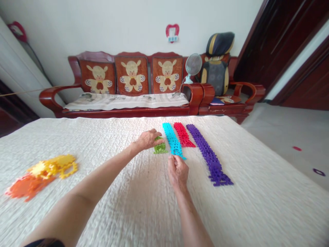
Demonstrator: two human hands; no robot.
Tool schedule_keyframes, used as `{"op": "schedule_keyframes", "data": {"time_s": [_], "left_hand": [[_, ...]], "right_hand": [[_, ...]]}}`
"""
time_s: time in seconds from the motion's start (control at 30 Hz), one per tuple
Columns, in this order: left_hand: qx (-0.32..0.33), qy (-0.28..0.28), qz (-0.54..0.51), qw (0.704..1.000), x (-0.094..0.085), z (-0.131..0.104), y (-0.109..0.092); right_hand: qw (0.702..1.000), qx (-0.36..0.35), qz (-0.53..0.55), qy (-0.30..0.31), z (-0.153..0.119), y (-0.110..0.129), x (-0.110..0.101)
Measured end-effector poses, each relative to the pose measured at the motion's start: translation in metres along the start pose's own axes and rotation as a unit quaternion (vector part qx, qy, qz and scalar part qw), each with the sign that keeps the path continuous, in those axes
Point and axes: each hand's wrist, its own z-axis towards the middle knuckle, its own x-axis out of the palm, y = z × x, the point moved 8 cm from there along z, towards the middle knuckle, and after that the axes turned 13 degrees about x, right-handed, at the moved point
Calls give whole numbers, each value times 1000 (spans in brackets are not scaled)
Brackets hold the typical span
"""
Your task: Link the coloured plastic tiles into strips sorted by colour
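My left hand (151,139) reaches over the green pieces (160,148), its fingers apart and touching or just above their far part. My right hand (178,169) is closed just below the near end of the blue strip (172,139); what its fingers hold, if anything, is hidden. Right of the blue strip lies a shorter red strip (183,134), and beyond that a long purple strip (208,154). At the left of the cloth, yellow pieces (55,164) lie in a loose pile against orange pieces (29,187).
A pale textured cloth (123,212) covers the table. Behind it stands a wooden sofa (196,99) with bear cushions (132,73) and a small fan (193,65). A red piece (296,148) and a purple piece (319,172) lie on the floor at the right.
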Motion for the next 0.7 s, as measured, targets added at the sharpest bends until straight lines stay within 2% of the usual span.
{"op": "schedule_keyframes", "data": {"time_s": [0.2,0.37,0.53,0.7], "left_hand": [[74,10,-23,997,13,-30,-25],[74,34,-9,997,28,-43,-28],[69,30,39,996,18,-30,-29],[73,79,107,988,12,-5,-43]], "right_hand": [[1000,7,14,6,0,-2,2],[999,20,34,-2,3,-5,0],[989,106,99,-9,8,-18,-4],[969,171,176,-20,10,-29,-5]]}}
